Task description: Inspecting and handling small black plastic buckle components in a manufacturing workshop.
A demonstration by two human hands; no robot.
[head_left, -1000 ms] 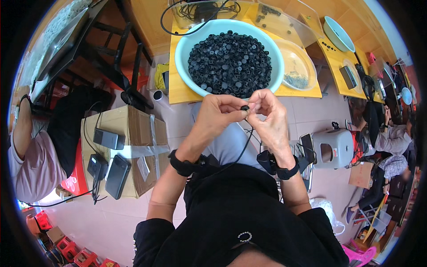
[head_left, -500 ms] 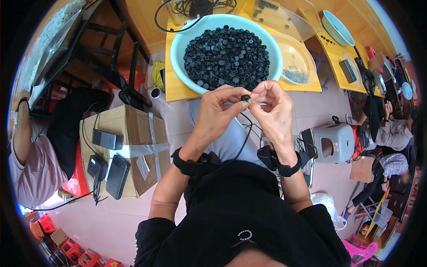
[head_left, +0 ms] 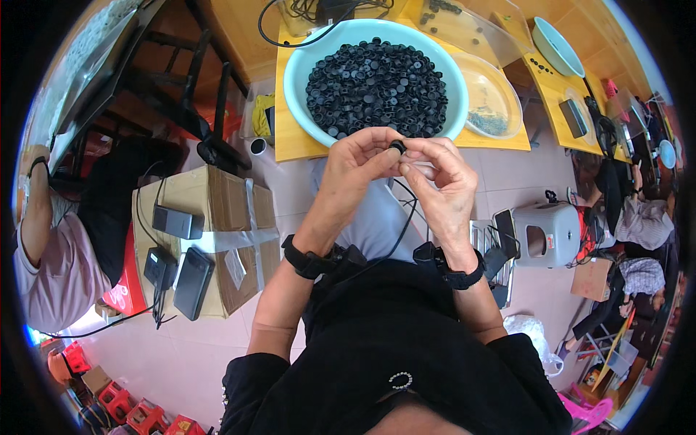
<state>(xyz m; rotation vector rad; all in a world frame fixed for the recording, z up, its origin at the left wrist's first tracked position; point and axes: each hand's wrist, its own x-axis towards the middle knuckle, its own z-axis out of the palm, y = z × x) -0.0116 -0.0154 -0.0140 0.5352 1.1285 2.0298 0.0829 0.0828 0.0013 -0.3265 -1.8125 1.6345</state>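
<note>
Above the basin (head_left: 304, 87), both hands' fingertips (head_left: 377, 156) pinch one small black cap (head_left: 396, 147)

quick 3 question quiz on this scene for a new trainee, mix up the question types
1. True or false: the left hand and right hand pinch one small black cap together.
2. What fills the light blue basin?
A. black caps
B. red blocks
C. water
3. Fill in: three dark devices lie on the cardboard ____ at the person's left.

Key
1. True
2. A, a heap of black caps
3. box
</note>
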